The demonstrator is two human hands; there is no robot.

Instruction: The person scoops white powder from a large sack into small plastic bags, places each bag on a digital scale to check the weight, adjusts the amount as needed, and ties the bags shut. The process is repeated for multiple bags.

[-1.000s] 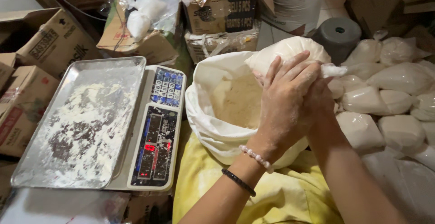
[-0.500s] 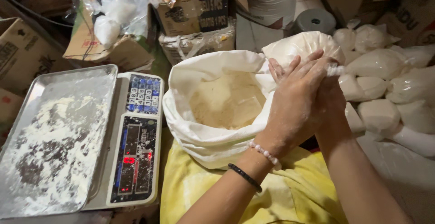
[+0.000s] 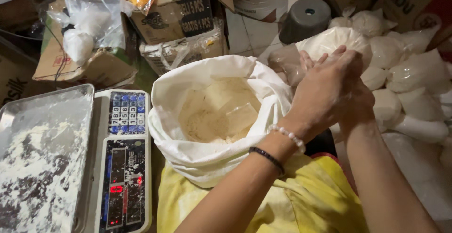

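— Hands first: what are they doing?

— Both are clasped together right of centre. The left hand lies over the right hand, and the two are closed around the neck of a clear plastic bag of white powder, which bulges out above the fingers toward the upper right of the frame. The left wrist wears a white bead bracelet and a thin black band.

— And the right hand's grip?

— Mostly hidden under the left. It is pressed against the same bag, but I cannot tell how its fingers sit.

— What is just beside them?

— A big white sack in the centre, its rim rolled down, open, with pale powder inside. It rests against yellow cloth at the lower middle.

— Left of that?

— An electronic scale with a blue keypad and red display, and its metal tray dusted with powder, filling the lower left.

— The right edge?

— A heap of filled, tied bags, near the held one. A grey upturned stool stands at the top, right of centre.

— Upper left?

— Cardboard boxes and loose plastic bags.
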